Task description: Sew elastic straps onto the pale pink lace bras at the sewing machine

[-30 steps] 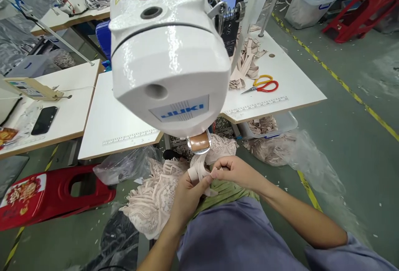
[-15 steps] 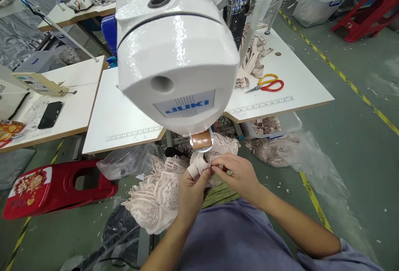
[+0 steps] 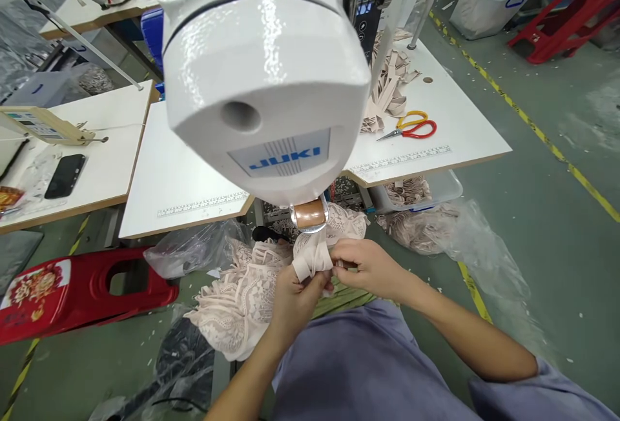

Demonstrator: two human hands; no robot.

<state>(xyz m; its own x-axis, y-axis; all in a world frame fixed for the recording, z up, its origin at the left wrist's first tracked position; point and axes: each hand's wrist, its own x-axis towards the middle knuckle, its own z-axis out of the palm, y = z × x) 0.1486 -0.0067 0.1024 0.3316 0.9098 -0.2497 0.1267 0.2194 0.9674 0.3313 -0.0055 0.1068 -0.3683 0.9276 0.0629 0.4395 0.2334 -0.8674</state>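
Close in front of me, below the head of a white sewing machine [image 3: 271,85], both hands hold a pale beige fabric strap [image 3: 310,258]. My left hand [image 3: 300,298] is closed around its lower left side, thumb on top. Fingers bent in a pinch, my right hand [image 3: 363,266] grips the strap's right edge; the fingertips are partly hidden. Beige lace bras [image 3: 242,305] lie bunched left of my hands, and more lace [image 3: 346,222] shows just behind the strap. A brown guard [image 3: 310,214] on the machine sits right above the strap.
Scissors [image 3: 411,127] and a heap of beige straps [image 3: 392,85] lie on the white tabletop [image 3: 465,117] at right. Below it stands a clear bin [image 3: 440,192] of straps. A red stool [image 3: 87,292] is at left, a phone [image 3: 65,175] on the neighbouring table.
The strap lies flatter across my left fingers. My right fingers have curled in more at its edge. The view has shifted slightly, moving the machine left and up in the picture.
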